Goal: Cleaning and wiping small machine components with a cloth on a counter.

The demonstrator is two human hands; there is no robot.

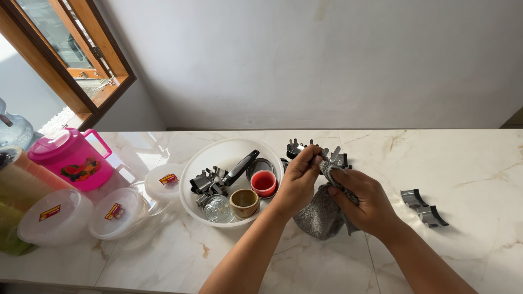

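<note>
My left hand (pixel 297 182) pinches a small shiny metal piece (pixel 322 154) above the marble counter. My right hand (pixel 364 198) grips a grey cloth (pixel 321 218) and presses a fold of it against that piece. Just behind my hands lies a cluster of metal pieces (pixel 297 147). To the left stands a white plastic bowl (pixel 218 149) holding more metal pieces, a black-handled tool (pixel 241 166), a red cup (pixel 263 182), a tan cup (pixel 244 201) and a clear glass (pixel 217 208).
Two metal pieces (pixel 424 207) lie on the counter to the right. At the left stand a pink jug (pixel 71 158), several lidded clear containers (pixel 115 212) and a window. A white wall runs behind the counter (pixel 463 163).
</note>
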